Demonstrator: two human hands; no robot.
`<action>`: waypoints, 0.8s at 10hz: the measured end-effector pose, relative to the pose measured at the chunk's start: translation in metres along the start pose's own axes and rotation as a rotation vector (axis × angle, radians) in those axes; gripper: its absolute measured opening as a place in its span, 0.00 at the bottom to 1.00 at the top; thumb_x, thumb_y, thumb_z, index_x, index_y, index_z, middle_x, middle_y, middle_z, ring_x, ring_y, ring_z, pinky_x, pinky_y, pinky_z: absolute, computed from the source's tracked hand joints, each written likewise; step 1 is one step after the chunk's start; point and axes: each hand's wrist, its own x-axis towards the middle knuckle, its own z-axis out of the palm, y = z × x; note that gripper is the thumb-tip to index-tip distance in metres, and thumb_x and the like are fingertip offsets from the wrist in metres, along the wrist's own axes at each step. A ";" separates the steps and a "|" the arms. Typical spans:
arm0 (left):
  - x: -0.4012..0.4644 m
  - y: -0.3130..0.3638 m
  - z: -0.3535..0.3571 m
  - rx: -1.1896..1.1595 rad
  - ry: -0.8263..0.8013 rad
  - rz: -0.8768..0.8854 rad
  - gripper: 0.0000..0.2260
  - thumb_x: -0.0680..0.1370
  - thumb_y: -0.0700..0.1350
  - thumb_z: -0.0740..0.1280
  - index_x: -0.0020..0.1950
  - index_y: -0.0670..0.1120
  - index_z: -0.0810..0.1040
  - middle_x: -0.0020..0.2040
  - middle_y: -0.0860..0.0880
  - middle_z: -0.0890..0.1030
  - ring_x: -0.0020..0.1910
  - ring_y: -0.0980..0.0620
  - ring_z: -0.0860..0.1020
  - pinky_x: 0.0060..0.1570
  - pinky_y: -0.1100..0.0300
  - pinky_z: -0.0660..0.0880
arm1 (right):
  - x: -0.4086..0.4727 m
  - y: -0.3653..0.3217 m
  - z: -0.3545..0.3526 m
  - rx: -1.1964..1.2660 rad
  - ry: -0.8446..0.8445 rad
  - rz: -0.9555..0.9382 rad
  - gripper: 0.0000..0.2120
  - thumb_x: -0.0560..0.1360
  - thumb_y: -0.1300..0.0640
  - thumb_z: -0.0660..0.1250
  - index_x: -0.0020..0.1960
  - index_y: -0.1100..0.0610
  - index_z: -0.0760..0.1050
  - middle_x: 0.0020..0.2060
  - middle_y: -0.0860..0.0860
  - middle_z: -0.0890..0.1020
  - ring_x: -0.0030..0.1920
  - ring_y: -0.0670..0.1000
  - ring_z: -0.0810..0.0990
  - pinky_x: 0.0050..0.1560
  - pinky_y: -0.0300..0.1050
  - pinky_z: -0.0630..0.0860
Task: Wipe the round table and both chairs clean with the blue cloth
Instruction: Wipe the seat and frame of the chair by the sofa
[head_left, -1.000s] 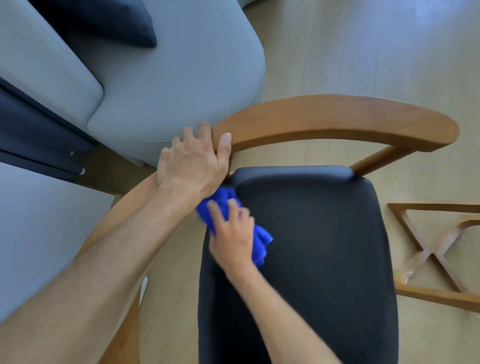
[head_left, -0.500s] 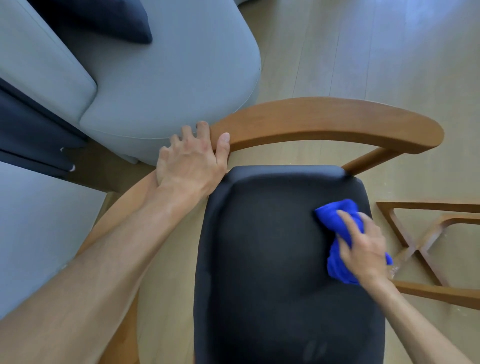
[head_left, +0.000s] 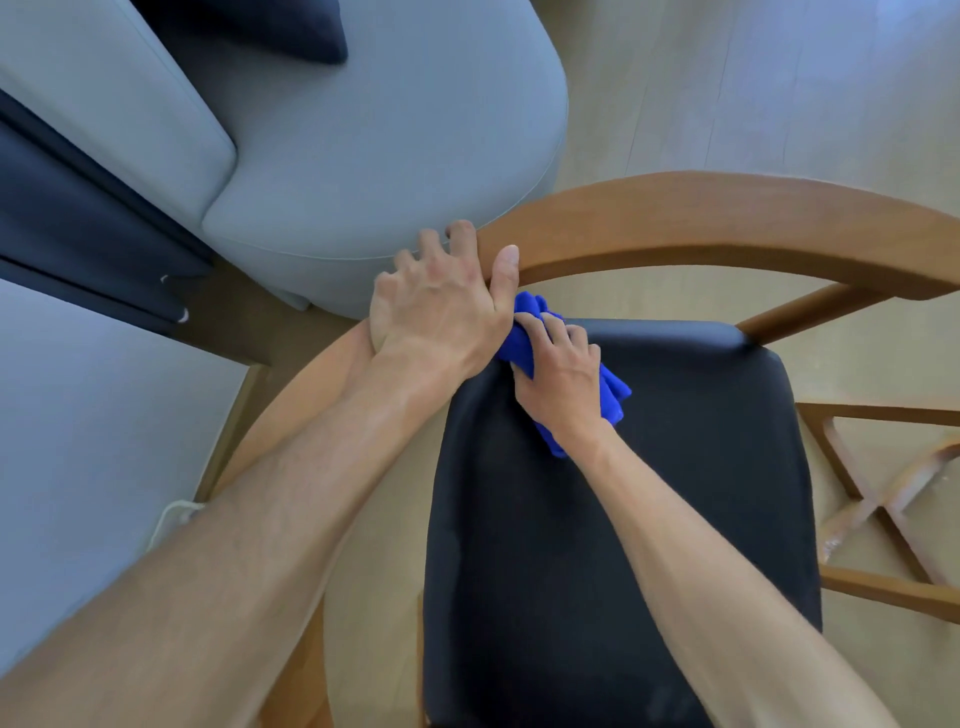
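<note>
Chair seat (head_left: 649, 519), black, nearest you: the landmark.
Your right hand (head_left: 563, 376), on the seat's far left corner: its grip is closed around the bunched blue cloth (head_left: 524, 343), pressing it down to wipe.
Your left hand (head_left: 436, 306), just beyond that corner: its grip wraps the wooden backrest rail (head_left: 701, 228), probably steadying the chair.
Grey sofa (head_left: 363, 156), beyond the rail.
Round bench: not in view.

Both bare forearms reach toward 12 o'clock. Left hand (head_left: 439, 306) curls in a grip, thumb up; right hand (head_left: 558, 376), at its 4 o'clock, clutches with fingers bent.
</note>
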 end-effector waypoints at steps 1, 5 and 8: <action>-0.001 0.001 0.000 0.002 0.016 0.018 0.25 0.80 0.61 0.45 0.63 0.43 0.67 0.56 0.40 0.74 0.52 0.38 0.74 0.42 0.50 0.60 | -0.038 0.002 0.001 0.039 -0.071 -0.252 0.25 0.69 0.55 0.68 0.66 0.50 0.72 0.62 0.51 0.75 0.55 0.59 0.74 0.49 0.53 0.70; 0.001 0.001 0.002 0.006 0.029 0.008 0.25 0.80 0.61 0.46 0.62 0.43 0.67 0.56 0.40 0.74 0.53 0.37 0.74 0.42 0.50 0.60 | -0.035 -0.067 0.020 -0.109 -0.057 -0.318 0.17 0.58 0.63 0.70 0.46 0.57 0.76 0.44 0.55 0.79 0.43 0.62 0.75 0.40 0.50 0.70; -0.001 0.001 -0.002 0.011 0.022 0.018 0.26 0.81 0.60 0.44 0.64 0.43 0.66 0.55 0.40 0.74 0.51 0.39 0.74 0.42 0.49 0.62 | -0.248 -0.082 0.021 0.000 -0.667 -0.566 0.21 0.38 0.50 0.74 0.32 0.45 0.78 0.32 0.49 0.78 0.35 0.52 0.73 0.32 0.44 0.73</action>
